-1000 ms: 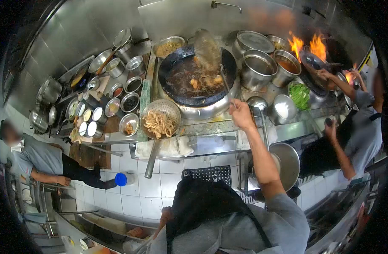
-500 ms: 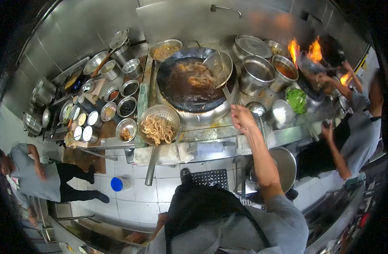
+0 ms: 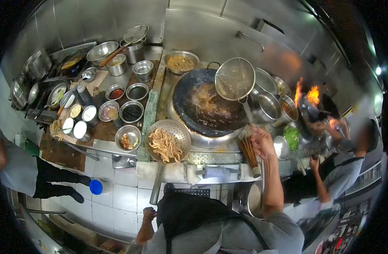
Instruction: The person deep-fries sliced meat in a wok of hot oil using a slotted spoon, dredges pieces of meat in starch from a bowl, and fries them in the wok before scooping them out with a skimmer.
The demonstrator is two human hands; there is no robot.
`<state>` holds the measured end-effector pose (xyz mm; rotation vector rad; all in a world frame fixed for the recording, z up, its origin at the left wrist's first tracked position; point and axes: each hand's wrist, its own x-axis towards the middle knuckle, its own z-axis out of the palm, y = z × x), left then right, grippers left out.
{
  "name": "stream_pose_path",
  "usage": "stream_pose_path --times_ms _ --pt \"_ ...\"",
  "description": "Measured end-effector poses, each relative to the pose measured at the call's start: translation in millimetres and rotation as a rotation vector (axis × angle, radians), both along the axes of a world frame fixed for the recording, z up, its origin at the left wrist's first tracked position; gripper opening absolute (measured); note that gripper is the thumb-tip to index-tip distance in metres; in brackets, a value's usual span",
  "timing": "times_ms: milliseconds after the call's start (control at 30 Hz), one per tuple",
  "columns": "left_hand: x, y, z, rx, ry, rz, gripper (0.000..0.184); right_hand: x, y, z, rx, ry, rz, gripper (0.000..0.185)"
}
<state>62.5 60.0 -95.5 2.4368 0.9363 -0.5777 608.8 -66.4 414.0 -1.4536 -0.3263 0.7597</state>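
Note:
A round mesh strainer (image 3: 235,79) is held up over the right side of the wok (image 3: 194,95), my right hand (image 3: 263,142) closed on its long handle. Dark oil bubbles in the wok around browned food. Low beside my apron, my left hand (image 3: 148,213) is closed; what it holds, if anything, is too small to make out. At the front of the stove a perforated ladle (image 3: 183,135) rests, heaped with fried strips (image 3: 163,145), its handle jutting over the edge. A bamboo brush (image 3: 247,153) stands just left of my right hand.
Sauce bowls (image 3: 131,111) and seasoning tubs crowd the left counter. Metal pots (image 3: 268,106) stand right of the wok. A co-worker (image 3: 342,178) works there beside flames (image 3: 312,95). Another person (image 3: 20,169) stands at left, near a blue-lidded tub (image 3: 96,186) on the floor.
The strainer has risen from low over the wok, turning its mesh upward and moving right. My left hand has come further into view. The whole view has shifted.

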Motion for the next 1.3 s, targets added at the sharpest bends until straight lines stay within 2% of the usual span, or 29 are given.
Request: stream_pose_path --times_ms 67,133,233,267,333,367,400,433,500,533,600,667,700,767,833,900,1000,1033,1067,1167,1200,1233,1267,1300 --pt "-4 4 -3 0.009 0.035 -0.076 0.018 21 12 6 -0.01 -0.068 0.067 0.036" --pt "-8 2 -5 -0.412 -0.195 0.607 0.015 33 41 21 -0.058 -0.16 0.065 0.036" --pt "-25 -9 -1 -1.051 -0.538 1.614 0.015 62 108 46 -0.323 -0.686 0.04 0.033" --pt "-42 -17 3 -1.107 -0.803 1.441 0.014 83 138 42 -0.373 -1.02 -0.017 0.032" --pt "-59 -18 4 -1.159 -0.907 1.435 0.013 107 196 48 -0.482 -1.44 -0.088 0.031" --pt "-60 -11 1 -1.158 -0.752 1.616 0.015 107 226 55 -0.543 -1.529 -0.097 0.03" --pt "-66 -5 1 -1.35 -0.774 1.723 0.02 124 251 48 -0.612 -1.605 -0.053 0.029" --pt "-71 -4 0 -1.337 -0.777 1.731 0.02 146 276 32 -0.683 -1.678 -0.008 0.027" --pt "-77 -2 -1 -1.311 -0.78 1.742 0.02 191 318 -5 -0.902 -1.671 0.143 0.027" --pt "-79 -1 1 -1.276 -0.766 1.719 0.018 184 320 -5 -0.911 -1.656 0.187 0.026" --pt "-89 -10 13 -0.971 -0.814 1.161 0.018 170 317 3 -0.92 -1.623 0.275 0.025" --pt "-92 -3 5 -1.557 -0.948 1.828 0.02 139 286 16 -0.813 -1.571 0.307 0.026" --pt "-86 -9 -8 -1.107 -0.813 1.618 0.021 118 263 18 -0.76 -1.545 0.322 0.026" --pt "-90 -6 2 -1.541 -1.016 1.55 0.019 86 204 13 -0.507 -1.576 0.165 0.03" --pt "-83 -6 1 -1.608 -0.957 1.561 0.018 53 149 9 -0.407 -1.557 0.041 0.036" --pt "-80 -5 -1 -1.627 -0.88 1.531 0.017 37 106 -19 -0.573 -1.422 -0.046 0.035" --pt "-76 10 -8 -1.726 -0.78 1.403 0.016 35 61 -72 -0.656 -1.533 -0.07 0.041" --pt "-66 20 -15 -1.956 -0.73 1.249 0.016 31 48 -83 -0.699 -1.524 -0.09 0.043" --pt "-72 29 -4 -1.699 -0.754 1.317 0.017 27 35 -91 -0.7 -1.49 -0.086 0.041" --pt "-56 63 14 -1.395 -0.837 1.187 0.022 18 3 -105 -0.699 -1.394 -0.063 0.034" --pt "-36 70 31 -1.216 -0.796 1.274 0.024 12 -6 -105 -0.705 -1.36 -0.058 0.033" --pt "3 76 90 -1.038 -0.737 1.353 0.028 5 -16 -102 -0.713 -1.325 -0.05 0.032" --pt "16 88 107 -1.29 -0.867 1.444 0.035 -1 -25 -89 -0.664 -1.259 -0.006 0.033" --pt "48 84 177 -1.277 -0.869 1.237 0.046 0 -34 -91 -0.588 -1.299 -0.043 0.035"
